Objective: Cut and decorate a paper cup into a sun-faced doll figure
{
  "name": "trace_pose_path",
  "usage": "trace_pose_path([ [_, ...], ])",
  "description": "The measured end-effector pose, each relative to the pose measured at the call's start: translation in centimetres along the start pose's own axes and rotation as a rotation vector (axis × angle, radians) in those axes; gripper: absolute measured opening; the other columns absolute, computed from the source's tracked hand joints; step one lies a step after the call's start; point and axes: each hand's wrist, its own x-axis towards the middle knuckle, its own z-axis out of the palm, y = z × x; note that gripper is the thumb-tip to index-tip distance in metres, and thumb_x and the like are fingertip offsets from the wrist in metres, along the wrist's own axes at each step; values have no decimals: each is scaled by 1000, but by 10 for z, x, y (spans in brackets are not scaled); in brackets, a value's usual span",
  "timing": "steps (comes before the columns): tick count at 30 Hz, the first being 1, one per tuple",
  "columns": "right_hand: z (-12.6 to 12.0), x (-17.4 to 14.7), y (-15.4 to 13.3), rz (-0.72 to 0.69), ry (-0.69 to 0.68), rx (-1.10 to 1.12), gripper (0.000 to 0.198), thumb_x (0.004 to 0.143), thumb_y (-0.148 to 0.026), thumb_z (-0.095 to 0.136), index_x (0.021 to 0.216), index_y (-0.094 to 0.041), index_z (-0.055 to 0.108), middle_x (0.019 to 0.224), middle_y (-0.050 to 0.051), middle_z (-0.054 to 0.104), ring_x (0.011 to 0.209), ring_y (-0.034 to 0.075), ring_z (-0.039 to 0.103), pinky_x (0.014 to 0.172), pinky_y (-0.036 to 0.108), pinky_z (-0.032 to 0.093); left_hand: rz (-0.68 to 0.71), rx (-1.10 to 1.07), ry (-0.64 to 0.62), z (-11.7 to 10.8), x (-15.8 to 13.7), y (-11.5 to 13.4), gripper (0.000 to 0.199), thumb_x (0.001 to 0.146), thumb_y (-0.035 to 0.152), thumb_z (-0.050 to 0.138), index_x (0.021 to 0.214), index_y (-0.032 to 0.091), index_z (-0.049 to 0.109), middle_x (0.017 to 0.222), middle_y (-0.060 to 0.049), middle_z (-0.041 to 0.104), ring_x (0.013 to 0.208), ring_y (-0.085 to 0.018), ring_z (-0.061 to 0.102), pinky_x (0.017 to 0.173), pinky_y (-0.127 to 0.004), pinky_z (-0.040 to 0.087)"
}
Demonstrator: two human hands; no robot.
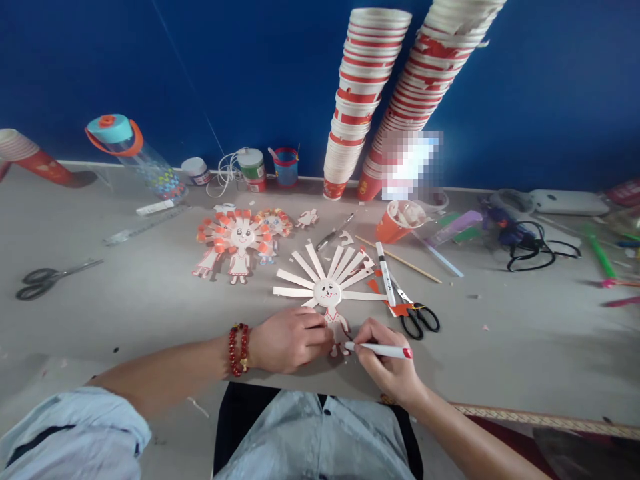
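Observation:
A white paper doll (327, 292) lies flat on the table, with a drawn face, long paper strips fanning round its head and a red-trimmed dress. My left hand (293, 339) rests at the dress's left edge, fingers curled together and holding it down; its fingertips are partly hidden. In my right hand (383, 357) is a white marker (385, 350) with a red end, its tip at the lower right of the dress. Finished-looking dolls (243, 235) with orange-tipped strips lie to the upper left.
Black-handled scissors (420, 319) and a capped white marker (385, 273) lie right of the doll. Behind stand an orange paper cup (399, 221) with scraps and tall cup stacks (367, 87). Other scissors (55, 275) and a water bottle (145, 160) are at left.

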Motion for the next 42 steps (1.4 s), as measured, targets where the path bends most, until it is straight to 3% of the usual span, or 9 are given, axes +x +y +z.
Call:
trace_pose_path([
  [14, 0, -4, 5, 23, 54, 77, 16, 77, -12, 51, 67, -23, 45, 51, -7, 41, 44, 11, 34, 44, 24, 28, -10, -17, 5, -3, 1, 2, 22, 96, 16, 42, 108, 12, 60, 110, -8, 65, 98, -21, 54, 88, -37, 42],
  [20, -1, -8, 14, 36, 205, 233, 14, 81, -12, 52, 70, -22, 51, 58, -4, 46, 49, 13, 40, 47, 25, 31, -26, -34, 15, 0, 0, 1, 24, 94, 16, 45, 114, 13, 59, 114, -7, 65, 102, -22, 55, 92, -37, 42],
  [24, -2, -6, 13, 26, 262, 297, 14, 84, -13, 53, 74, -22, 54, 59, -4, 50, 50, 13, 45, 48, 25, 35, 6, -47, 101, 0, 0, 0, 24, 93, 15, 46, 113, 13, 59, 111, -10, 66, 99, -22, 56, 88, -36, 45],
  [28, -2, -6, 8, 33, 212, 267, 11, 86, -15, 52, 79, -22, 56, 62, -3, 54, 50, 13, 50, 47, 25, 38, -17, -127, 176, -6, -3, -6, 28, 90, 14, 44, 114, 13, 58, 110, -11, 67, 96, -23, 56, 83, -38, 47],
  [33, -1, -6, 6, -16, 79, 198, 7, 82, -15, 55, 81, -22, 55, 62, -2, 57, 49, 14, 50, 45, 24, 38, -80, -151, 152, -11, -9, -13, 32, 88, 12, 44, 116, 14, 58, 107, -11, 68, 96, -23, 56, 78, -38, 47],
  [42, -1, 7, -5, -62, -10, 123, 13, 75, -9, 52, 71, -21, 54, 57, -3, 55, 47, 12, 48, 45, 23, 36, -26, -77, 121, -9, -8, -7, 21, 90, 17, 44, 99, 16, 63, 95, -8, 67, 91, -21, 54, 77, -37, 45],
])
